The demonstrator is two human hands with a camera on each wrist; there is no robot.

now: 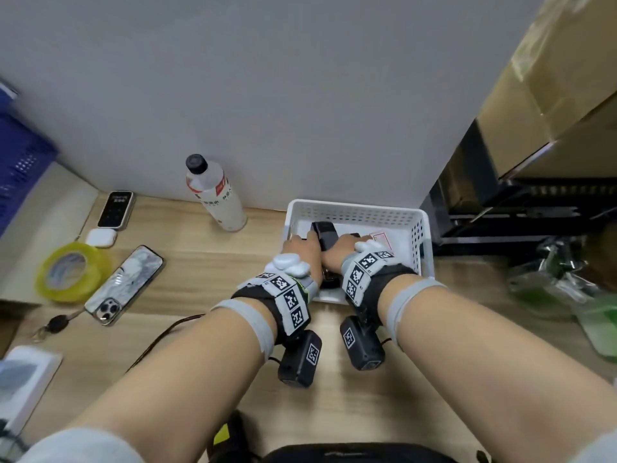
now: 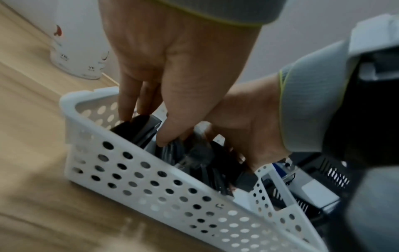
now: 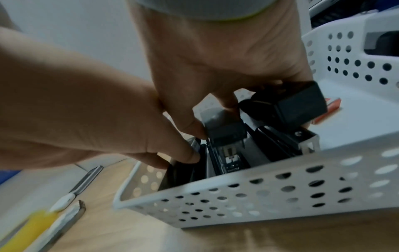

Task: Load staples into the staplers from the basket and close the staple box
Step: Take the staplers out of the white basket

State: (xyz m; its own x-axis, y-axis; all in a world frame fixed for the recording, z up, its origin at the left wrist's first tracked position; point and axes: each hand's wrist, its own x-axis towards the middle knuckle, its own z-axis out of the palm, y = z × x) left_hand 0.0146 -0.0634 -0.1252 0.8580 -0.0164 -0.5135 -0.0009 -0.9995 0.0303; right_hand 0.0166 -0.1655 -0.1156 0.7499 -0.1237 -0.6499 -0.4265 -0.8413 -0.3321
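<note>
Both hands worked inside the white perforated basket (image 1: 360, 208) at the back of the wooden desk (image 1: 207, 269), against the wall. Left hand (image 1: 302, 250) reached straight down from above, its fingers (image 2: 127, 102) extended and its thumb opposed, pinching the upper end of a black stapler (image 2: 138, 129) that leaned along the basket's left wall, long axis running front to back. Right hand (image 1: 340, 250) lay just beside it, touching it wrist to wrist, fingers curled over a second black stapler (image 3: 300, 105) whose blunt end pointed toward the basket's right side; how firmly that stapler was gripped could not be told through the blur. Between the two, a stapler with an exposed metal channel (image 3: 228, 153) stood nearly on end. A small red-and-white staple box (image 1: 380, 237) lay flat on the basket floor, to the right of and beyond the right hand, nearer that hand than the left; whether it was open was not visible. Judged from this arrangement, the staplers had to come upward and toward the person to clear the front wall. A bottle (image 1: 213, 195), two phones and a tape roll (image 1: 71, 272) lay to the left.
</note>
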